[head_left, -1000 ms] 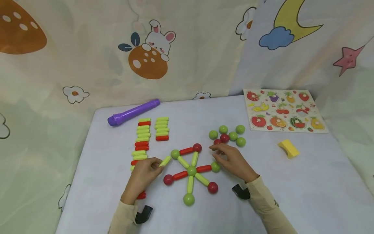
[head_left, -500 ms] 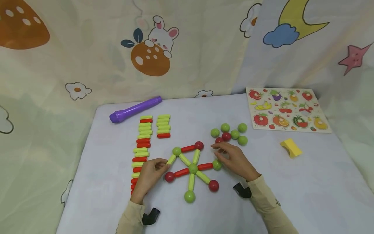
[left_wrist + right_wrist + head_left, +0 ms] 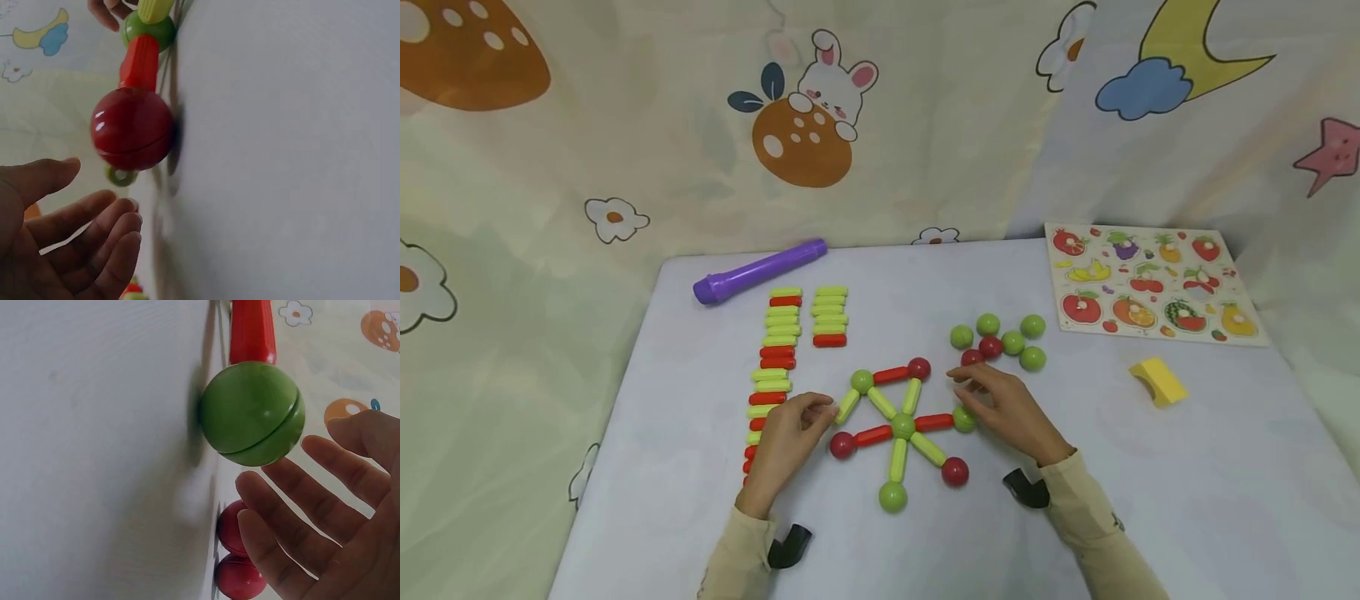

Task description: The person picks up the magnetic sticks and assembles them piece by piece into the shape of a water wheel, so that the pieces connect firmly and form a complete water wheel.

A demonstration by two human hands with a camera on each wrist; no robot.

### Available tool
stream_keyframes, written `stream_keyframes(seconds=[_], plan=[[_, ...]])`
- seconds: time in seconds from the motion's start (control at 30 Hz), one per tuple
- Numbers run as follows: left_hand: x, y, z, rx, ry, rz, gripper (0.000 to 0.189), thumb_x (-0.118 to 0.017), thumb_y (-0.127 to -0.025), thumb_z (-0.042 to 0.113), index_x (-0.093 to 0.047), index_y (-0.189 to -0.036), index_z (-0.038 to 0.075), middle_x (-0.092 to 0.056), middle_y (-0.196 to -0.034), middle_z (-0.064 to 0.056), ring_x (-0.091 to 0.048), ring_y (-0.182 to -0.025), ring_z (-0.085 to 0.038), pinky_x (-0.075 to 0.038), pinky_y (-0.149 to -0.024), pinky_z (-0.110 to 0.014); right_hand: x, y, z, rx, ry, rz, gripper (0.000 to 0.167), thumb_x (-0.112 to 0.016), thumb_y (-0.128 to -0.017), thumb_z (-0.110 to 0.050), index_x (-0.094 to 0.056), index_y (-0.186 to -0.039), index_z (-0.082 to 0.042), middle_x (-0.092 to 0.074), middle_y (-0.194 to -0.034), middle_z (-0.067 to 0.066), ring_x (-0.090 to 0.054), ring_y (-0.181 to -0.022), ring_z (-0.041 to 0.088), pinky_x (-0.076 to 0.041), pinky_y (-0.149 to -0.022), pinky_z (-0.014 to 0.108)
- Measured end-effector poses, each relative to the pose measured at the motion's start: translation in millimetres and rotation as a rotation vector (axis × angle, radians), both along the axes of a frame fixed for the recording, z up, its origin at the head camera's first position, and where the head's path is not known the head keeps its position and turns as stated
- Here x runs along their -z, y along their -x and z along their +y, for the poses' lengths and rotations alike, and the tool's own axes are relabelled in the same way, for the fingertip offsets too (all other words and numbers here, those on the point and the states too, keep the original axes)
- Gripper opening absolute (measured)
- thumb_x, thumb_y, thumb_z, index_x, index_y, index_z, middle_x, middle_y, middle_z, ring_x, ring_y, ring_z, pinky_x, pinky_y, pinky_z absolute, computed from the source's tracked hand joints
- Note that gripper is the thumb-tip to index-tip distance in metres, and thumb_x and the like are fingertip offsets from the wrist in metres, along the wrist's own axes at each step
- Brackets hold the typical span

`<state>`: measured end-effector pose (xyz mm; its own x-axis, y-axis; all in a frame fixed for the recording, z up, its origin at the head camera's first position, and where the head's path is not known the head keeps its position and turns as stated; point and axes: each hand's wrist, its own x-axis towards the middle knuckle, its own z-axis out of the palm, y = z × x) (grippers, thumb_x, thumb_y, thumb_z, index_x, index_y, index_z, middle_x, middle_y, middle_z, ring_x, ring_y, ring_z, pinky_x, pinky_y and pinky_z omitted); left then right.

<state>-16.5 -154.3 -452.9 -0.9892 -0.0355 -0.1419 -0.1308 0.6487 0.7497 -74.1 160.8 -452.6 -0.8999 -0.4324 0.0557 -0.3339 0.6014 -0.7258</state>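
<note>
A wheel-like figure of balls and rods lies on the table, its spokes meeting at a green centre ball (image 3: pixel 903 426). My left hand (image 3: pixel 792 446) is just left of a light green rod (image 3: pixel 847 407) that slants down from the upper-left green ball (image 3: pixel 862 381). In the left wrist view, its thumb and fingers stand apart around nothing, close to a dark red ball (image 3: pixel 132 125). Beside the right-hand green ball (image 3: pixel 964 419) is my right hand (image 3: pixel 1011 415), fingers loosely bent and holding nothing; the right wrist view shows that ball (image 3: pixel 250 412) just past the fingertips.
Stacked rows of red and light green rods (image 3: pixel 777 352) lie on the left, partly behind my left hand. Loose green and red balls (image 3: pixel 1012 342) cluster beyond my right hand. Farther out are a purple tube (image 3: pixel 760 272), a fruit puzzle board (image 3: pixel 1157 287) and a yellow block (image 3: pixel 1159 382).
My left hand brought the light green rod right to the upper-left green ball and let go of it. The right hand stayed nearly still; the head view shifted slightly.
</note>
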Motion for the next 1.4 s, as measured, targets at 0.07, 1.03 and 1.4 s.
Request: stream_keyframes(seconds=[0.07, 1.03, 1.4], plan=[[-3.1, -4.3, -1.2, 0.047, 0.048, -0.023, 0.035, -0.077, -0.081, 0.032, -0.068, -0.109, 0.013, -0.064, -0.084, 0.004, -0.058, -0.073, -0.011, -0.051, -0.065, -0.026, 0.0, -1.0, 0, -0.003, -0.001, -0.003, 0.031, -0.068, -0.089, -0.013, -0.063, -0.119, -0.008, -0.066, -0.110, 0.003, -0.063, -0.093, 0.017, -0.054, -0.084, 0.039], [9.1, -1.0, 15.3, 0.120, 0.350, 0.193, 0.047, -0.079, -0.078, 0.032, -0.066, -0.118, 0.011, -0.059, -0.091, 0.000, -0.054, -0.077, -0.012, -0.052, -0.066, -0.024, 1.7, -5.6, -4, -0.057, -0.135, -0.068, 0.028, -0.071, -0.086, -0.017, -0.065, -0.114, -0.015, -0.062, -0.091, -0.010, -0.055, -0.081, 0.008, -0.053, -0.074, 0.027], [0.2, 13.3, 18.1, 0.135, 0.254, 0.171, 0.047, -0.074, -0.085, 0.024, -0.059, -0.127, 0.009, -0.067, -0.106, -0.003, -0.061, -0.087, -0.016, -0.055, -0.075, -0.032, -6.7, -23.3, -6, -0.156, -0.174, -0.181, 0.005, -0.071, -0.086, -0.021, -0.070, -0.091, -0.020, -0.058, -0.074, -0.017, -0.053, -0.071, 0.004, -0.049, -0.066, 0.023]])
